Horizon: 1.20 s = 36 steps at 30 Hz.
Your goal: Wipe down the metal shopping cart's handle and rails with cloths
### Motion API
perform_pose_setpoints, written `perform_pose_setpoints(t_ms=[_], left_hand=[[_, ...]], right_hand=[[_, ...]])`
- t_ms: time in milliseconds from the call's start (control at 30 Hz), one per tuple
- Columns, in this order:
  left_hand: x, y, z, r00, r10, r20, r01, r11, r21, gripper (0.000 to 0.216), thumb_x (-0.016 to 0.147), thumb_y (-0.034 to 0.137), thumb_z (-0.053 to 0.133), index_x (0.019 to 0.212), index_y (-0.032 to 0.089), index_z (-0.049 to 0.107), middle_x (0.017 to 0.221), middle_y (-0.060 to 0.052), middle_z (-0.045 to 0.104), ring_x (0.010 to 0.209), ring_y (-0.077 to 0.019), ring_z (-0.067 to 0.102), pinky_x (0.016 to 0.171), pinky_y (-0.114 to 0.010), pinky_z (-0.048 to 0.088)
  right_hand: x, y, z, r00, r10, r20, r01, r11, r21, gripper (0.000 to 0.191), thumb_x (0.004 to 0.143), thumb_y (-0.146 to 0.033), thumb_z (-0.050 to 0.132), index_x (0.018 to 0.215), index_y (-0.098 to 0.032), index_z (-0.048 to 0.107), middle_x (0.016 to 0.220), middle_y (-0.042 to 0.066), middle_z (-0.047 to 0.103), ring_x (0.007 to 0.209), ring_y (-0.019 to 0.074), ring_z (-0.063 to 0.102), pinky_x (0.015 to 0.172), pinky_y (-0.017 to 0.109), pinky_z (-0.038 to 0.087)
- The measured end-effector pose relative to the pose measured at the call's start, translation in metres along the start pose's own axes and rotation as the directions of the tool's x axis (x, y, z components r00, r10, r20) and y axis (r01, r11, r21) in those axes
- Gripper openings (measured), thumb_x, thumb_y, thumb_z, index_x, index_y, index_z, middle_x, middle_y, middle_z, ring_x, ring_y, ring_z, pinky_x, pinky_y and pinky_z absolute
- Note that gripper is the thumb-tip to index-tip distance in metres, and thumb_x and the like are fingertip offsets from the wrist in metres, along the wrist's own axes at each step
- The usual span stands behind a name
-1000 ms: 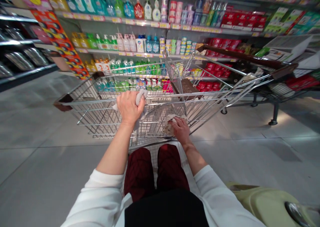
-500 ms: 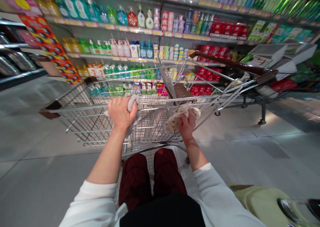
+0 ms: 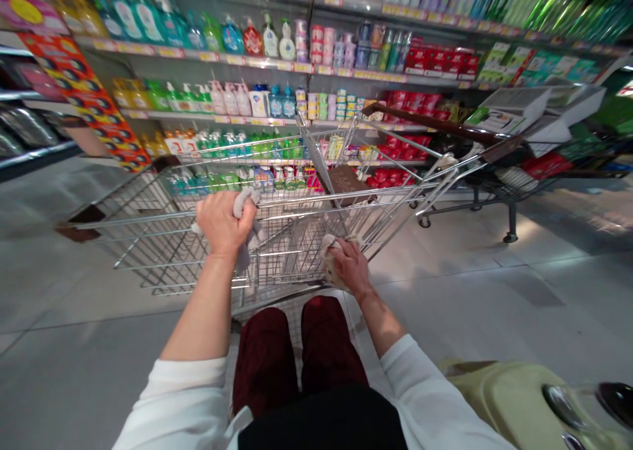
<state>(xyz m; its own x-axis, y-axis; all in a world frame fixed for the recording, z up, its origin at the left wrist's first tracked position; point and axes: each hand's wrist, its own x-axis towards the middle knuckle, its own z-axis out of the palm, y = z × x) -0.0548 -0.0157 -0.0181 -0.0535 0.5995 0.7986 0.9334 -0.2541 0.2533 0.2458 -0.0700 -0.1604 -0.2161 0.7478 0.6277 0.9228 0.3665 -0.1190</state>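
A wire shopping cart (image 3: pixel 291 206) with brown plastic corners and a brown handle stands sideways across my front. My left hand (image 3: pixel 220 222) is closed round a grey cloth (image 3: pixel 245 203) on the cart's near top rail; the cloth hangs down inside my grip. Lower and to the right, my right hand (image 3: pixel 350 264) grips a pale spotted cloth (image 3: pixel 329 255) against the wire side of the basket. Part of that cloth is hidden behind my fingers. A brown child-seat flap (image 3: pixel 349 185) shows inside the cart.
Shelves of pump bottles (image 3: pixel 232 100) and jars run behind the cart. At the right stands another cart loaded with boxes (image 3: pixel 524 107). A pale green machine (image 3: pixel 514 397) sits at my lower right. An orange display strip (image 3: pixel 82 94) is at the left.
My right hand has moved down and left with the spotted cloth, from near the top rail to the lower side wires. My left hand stays on the rail; the view has shifted slightly.
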Motion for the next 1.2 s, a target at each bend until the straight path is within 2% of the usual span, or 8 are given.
perform_pose_setpoints(t_ms=[267,600,733,800,900,967,1067,1200], left_hand=[[0.007,-0.010,-0.017,0.997,-0.067,0.029,0.065,0.995,0.072,0.027,0.092,0.040,0.047,0.072,0.023,0.052,0.076,-0.006,0.059,0.082,-0.0262,0.056,0.072,-0.038,0.030],[0.020,0.116,0.008,0.971,0.117,0.207,-0.116,0.993,-0.013,0.041,0.100,0.050,0.038,0.096,0.020,0.065,0.097,-0.013,0.069,0.095,-0.0307,0.060,0.078,-0.040,0.036],[0.018,0.112,0.016,0.977,0.109,0.185,-0.111,0.994,-0.003,0.041,0.100,0.050,0.038,0.097,0.020,0.065,0.096,-0.013,0.069,0.095,-0.0302,0.061,0.079,-0.039,0.036],[0.017,0.105,0.016,0.978,0.113,0.177,-0.116,0.993,0.005,0.040,0.100,0.050,0.038,0.097,0.020,0.065,0.095,-0.013,0.069,0.094,-0.0304,0.060,0.079,-0.040,0.035],[0.015,0.101,0.015,0.983,0.100,0.156,-0.103,0.994,0.017,0.040,0.100,0.050,0.038,0.096,0.020,0.064,0.094,-0.012,0.069,0.094,-0.0308,0.059,0.079,-0.040,0.033],[0.014,0.100,0.014,0.983,0.098,0.152,-0.104,0.994,0.032,0.038,0.100,0.049,0.038,0.096,0.021,0.063,0.095,-0.012,0.069,0.094,-0.0306,0.059,0.078,-0.040,0.032],[0.013,0.099,0.013,0.983,0.102,0.151,-0.109,0.993,0.045,0.036,0.099,0.049,0.039,0.094,0.021,0.062,0.094,-0.012,0.069,0.094,-0.0306,0.058,0.077,-0.040,0.031],[0.012,0.098,0.013,0.984,0.109,0.139,-0.116,0.993,0.038,0.036,0.099,0.049,0.040,0.092,0.022,0.062,0.093,-0.011,0.068,0.094,-0.0298,0.058,0.077,-0.040,0.031]], right_hand=[[0.014,-0.029,-0.006,0.987,0.000,0.159,-0.008,0.999,0.048,0.042,0.080,-0.011,0.062,0.116,-0.031,0.070,0.129,0.001,0.067,0.108,0.0224,0.058,0.095,0.034,0.052],[0.017,-0.040,0.021,0.999,0.018,0.033,-0.022,0.993,0.115,0.042,0.082,-0.005,0.057,0.112,-0.028,0.072,0.137,0.001,0.065,0.116,0.0208,0.059,0.098,0.033,0.052],[0.027,-0.020,-0.009,0.994,-0.110,0.015,0.107,0.981,0.160,0.047,0.079,-0.003,0.056,0.114,-0.030,0.073,0.124,-0.001,0.071,0.114,0.0173,0.062,0.097,0.027,0.053],[0.039,-0.007,-0.036,0.991,-0.066,-0.113,0.083,0.985,0.154,0.045,0.082,-0.006,0.053,0.116,-0.028,0.072,0.120,0.003,0.071,0.117,0.0181,0.062,0.101,0.029,0.051],[0.065,0.009,-0.074,0.858,0.117,-0.500,-0.072,0.992,0.108,0.037,0.090,-0.014,0.049,0.118,-0.024,0.070,0.133,0.010,0.064,0.128,0.0233,0.055,0.109,0.040,0.047],[0.082,0.013,-0.087,0.786,0.142,-0.602,-0.128,0.990,0.066,0.038,0.093,-0.018,0.047,0.125,-0.023,0.066,0.142,0.013,0.058,0.137,0.0266,0.049,0.112,0.046,0.043],[0.096,0.010,-0.079,0.835,0.093,-0.542,-0.138,0.989,-0.043,0.038,0.095,-0.027,0.051,0.131,-0.022,0.062,0.148,0.015,0.052,0.144,0.0298,0.041,0.114,0.050,0.040],[0.081,0.002,-0.031,0.853,0.058,-0.519,-0.134,0.985,-0.111,0.029,0.093,-0.027,0.055,0.118,-0.021,0.068,0.147,0.017,0.053,0.143,0.0308,0.042,0.112,0.049,0.042]])
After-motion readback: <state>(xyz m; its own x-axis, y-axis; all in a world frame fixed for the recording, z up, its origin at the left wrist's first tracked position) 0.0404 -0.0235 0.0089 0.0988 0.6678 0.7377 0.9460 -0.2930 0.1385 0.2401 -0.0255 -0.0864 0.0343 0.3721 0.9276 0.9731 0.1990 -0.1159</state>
